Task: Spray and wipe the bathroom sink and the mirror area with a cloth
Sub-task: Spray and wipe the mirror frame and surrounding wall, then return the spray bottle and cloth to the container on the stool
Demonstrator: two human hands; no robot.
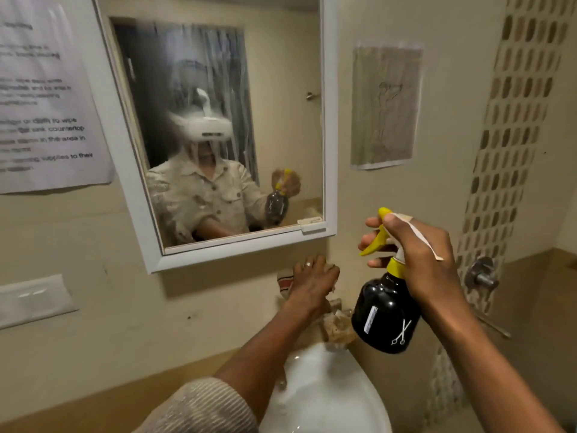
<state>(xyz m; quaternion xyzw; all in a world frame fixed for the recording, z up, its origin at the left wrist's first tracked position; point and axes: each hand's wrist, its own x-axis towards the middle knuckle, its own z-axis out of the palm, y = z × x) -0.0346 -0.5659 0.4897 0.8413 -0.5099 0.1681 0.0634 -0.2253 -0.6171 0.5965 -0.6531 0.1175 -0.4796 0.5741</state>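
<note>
My right hand [418, 254] grips a black spray bottle [385, 317] with a yellow trigger, held up in front of the wall and aimed left toward the white-framed mirror [329, 120]. The mirror glass is streaked with wet spray runs. My left hand [313, 281] reaches forward below the mirror and rests on a cloth [285, 281] with red and white stripes, lying behind the white sink [324, 398]. Whether the fingers close around the cloth is hidden.
A printed notice [46, 95] hangs left of the mirror and a paper drawing [385, 104] right of it. A white switch plate [34, 300] is on the left wall. A metal tap valve [482, 275] sticks out at right. Brown stained fittings [338, 326] sit behind the sink.
</note>
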